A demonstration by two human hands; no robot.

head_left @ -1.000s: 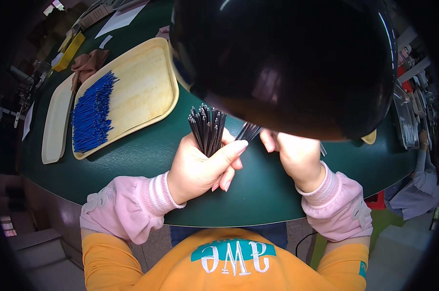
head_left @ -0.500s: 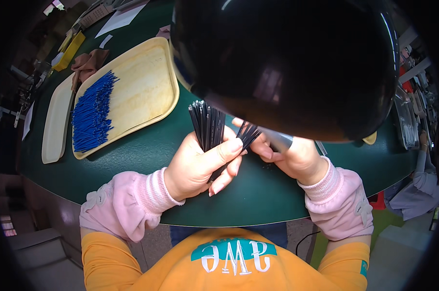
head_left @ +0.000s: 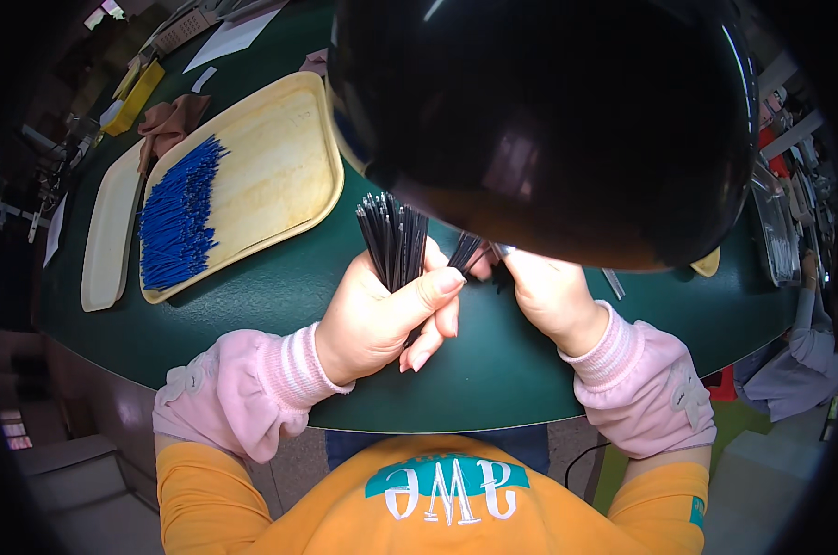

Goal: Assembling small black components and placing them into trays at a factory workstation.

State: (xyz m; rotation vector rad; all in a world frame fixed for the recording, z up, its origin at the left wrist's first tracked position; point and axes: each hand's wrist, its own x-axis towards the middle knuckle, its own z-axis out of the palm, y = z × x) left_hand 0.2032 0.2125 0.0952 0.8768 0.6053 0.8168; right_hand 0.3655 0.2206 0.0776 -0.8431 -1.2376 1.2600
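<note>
Black wires (head_left: 397, 242) were being handled over the near worktop (head_left: 493, 388).
The left hand (head_left: 368, 319) gripped them; the right hand (head_left: 550, 294) was beside their splayed part, its hold unclear. The next move seemed to need steadiness.

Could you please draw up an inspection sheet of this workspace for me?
Surface: dark green table, glossy.
Work items: black wires gripped in the left hand; blue wires on a cream tray.
Clutter: brown cloth by the tray's far left corner; yellow bin beyond.
Hands: left closed around the black wires; right hand beside a splayed portion, partly hidden.
Cables: thin dark cable below the table's near edge.
Surroundings: black dome hiding part of the table.
</note>
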